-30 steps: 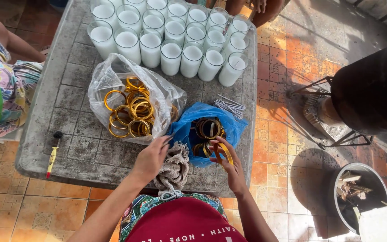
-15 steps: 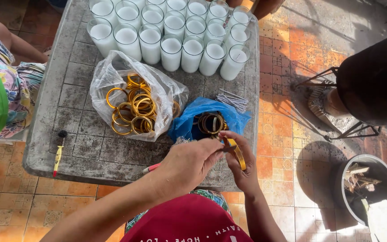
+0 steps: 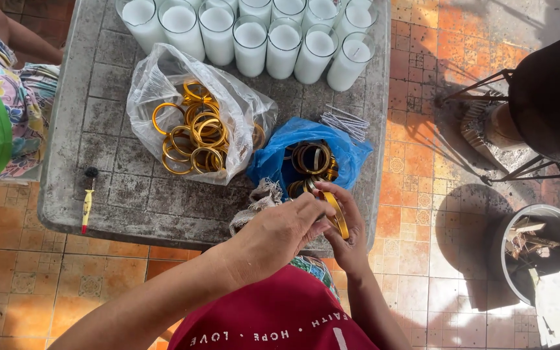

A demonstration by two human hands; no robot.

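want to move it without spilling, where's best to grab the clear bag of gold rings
Gather the loose plastic at the open mouth of the clear bag, on its far left side, coming from above. The gold rings lie heaped low inside, so a grip lower down could tip them out.

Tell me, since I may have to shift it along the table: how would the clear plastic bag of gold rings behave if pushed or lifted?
The clear plastic bag looks thin and crumpled, so it would probably sag rather than hold shape. Its mouth lies open, and the gold rings sit loose inside, so some could slide or roll out. On the rough grey table it would likely drag, not glide.
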